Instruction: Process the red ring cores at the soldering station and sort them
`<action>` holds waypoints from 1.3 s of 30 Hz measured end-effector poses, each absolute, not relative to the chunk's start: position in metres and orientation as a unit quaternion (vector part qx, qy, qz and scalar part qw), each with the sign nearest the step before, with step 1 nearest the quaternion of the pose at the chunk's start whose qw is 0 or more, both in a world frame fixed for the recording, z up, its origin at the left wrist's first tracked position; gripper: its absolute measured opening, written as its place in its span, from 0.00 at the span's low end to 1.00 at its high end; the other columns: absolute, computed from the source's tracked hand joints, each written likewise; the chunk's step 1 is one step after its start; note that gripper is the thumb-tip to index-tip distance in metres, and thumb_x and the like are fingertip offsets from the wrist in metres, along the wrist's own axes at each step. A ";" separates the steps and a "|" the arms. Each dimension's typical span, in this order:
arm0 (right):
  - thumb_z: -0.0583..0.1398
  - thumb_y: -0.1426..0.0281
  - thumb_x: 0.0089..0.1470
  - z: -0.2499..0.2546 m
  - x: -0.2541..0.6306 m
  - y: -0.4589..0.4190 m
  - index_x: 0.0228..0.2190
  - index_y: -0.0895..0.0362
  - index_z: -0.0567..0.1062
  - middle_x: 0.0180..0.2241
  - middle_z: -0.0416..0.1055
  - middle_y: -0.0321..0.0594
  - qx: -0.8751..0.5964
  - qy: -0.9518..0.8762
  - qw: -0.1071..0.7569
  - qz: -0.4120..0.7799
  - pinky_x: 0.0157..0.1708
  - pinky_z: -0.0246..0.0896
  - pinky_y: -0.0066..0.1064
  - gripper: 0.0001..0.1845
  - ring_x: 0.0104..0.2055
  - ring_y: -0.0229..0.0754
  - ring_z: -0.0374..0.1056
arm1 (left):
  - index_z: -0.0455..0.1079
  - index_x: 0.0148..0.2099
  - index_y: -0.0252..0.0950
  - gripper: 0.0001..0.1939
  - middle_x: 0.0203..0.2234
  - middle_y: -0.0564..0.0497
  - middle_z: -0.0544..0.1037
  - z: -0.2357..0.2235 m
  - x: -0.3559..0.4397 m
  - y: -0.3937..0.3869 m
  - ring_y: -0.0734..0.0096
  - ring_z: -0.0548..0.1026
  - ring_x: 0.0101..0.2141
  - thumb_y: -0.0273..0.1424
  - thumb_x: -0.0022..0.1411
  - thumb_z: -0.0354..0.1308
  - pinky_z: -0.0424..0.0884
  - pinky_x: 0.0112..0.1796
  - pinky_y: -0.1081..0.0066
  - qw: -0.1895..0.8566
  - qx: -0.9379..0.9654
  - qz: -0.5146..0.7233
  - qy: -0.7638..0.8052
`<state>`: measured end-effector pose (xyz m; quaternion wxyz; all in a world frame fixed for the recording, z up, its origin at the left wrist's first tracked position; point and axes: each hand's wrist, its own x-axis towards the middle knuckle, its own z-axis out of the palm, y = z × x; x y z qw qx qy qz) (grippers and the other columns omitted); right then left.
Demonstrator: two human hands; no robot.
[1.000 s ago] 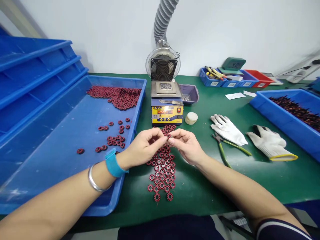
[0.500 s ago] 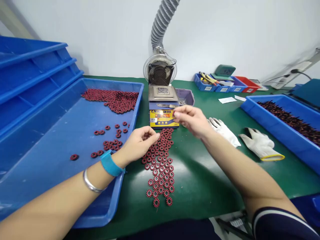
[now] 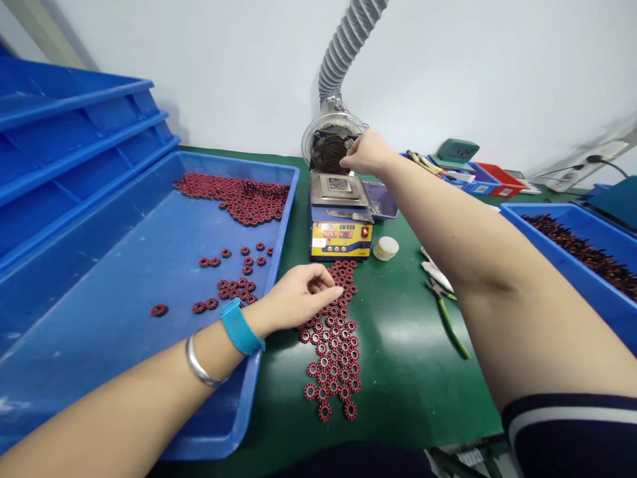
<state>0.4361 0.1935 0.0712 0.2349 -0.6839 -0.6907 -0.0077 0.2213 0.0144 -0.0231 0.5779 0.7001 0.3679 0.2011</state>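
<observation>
Several small red ring-shaped coils (image 3: 333, 352) lie in a strip on the green mat in front of me. My left hand (image 3: 301, 299) rests on the top of that strip with its fingers curled together on the coils. My right hand (image 3: 365, 153) is stretched out over the metal plate of the yellow-and-blue solder pot (image 3: 341, 216), fingers pinched together; what they hold is too small to make out. The fume extractor fan (image 3: 331, 149) stands just behind that hand.
A big blue tray (image 3: 124, 279) at left holds more red coils (image 3: 239, 196). A round white pad (image 3: 385, 247), green-handled pliers (image 3: 445, 312), a grey dish (image 3: 383, 199) and a blue bin of dark parts (image 3: 582, 255) sit to the right. Small bins (image 3: 478, 176) line the wall.
My right hand left the coil pile, rose past the solder pot's front and now reaches over its top plate. My left hand dropped onto the coils. The view shifted slightly.
</observation>
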 end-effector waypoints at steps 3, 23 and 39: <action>0.62 0.68 0.50 0.065 0.430 0.205 0.32 0.76 0.75 0.37 0.73 0.57 -0.689 -0.693 0.209 -0.027 0.49 0.63 0.43 0.18 0.47 0.53 0.72 | 0.66 0.31 0.34 0.11 0.22 0.55 0.68 -0.023 0.221 0.014 0.75 0.65 0.24 0.38 0.56 0.58 0.61 0.27 0.72 0.578 0.707 0.190 0.360; 0.67 0.74 0.42 0.050 0.419 0.208 0.42 0.70 0.72 0.43 0.72 0.58 -0.708 -0.688 0.159 -0.013 0.49 0.68 0.46 0.24 0.49 0.58 0.70 | 0.65 0.30 0.35 0.10 0.22 0.54 0.70 -0.024 0.221 0.014 0.74 0.67 0.25 0.36 0.55 0.59 0.65 0.28 0.72 0.561 0.728 0.177 0.351; 0.70 0.68 0.42 0.057 0.419 0.102 0.26 0.59 0.76 0.22 0.72 0.37 -0.538 -0.618 0.460 0.342 0.29 0.69 0.30 0.10 0.23 0.33 0.65 | 0.66 0.31 0.33 0.08 0.22 0.55 0.69 -0.021 0.222 0.013 0.76 0.66 0.24 0.32 0.54 0.60 0.65 0.30 0.71 0.576 0.683 0.257 0.368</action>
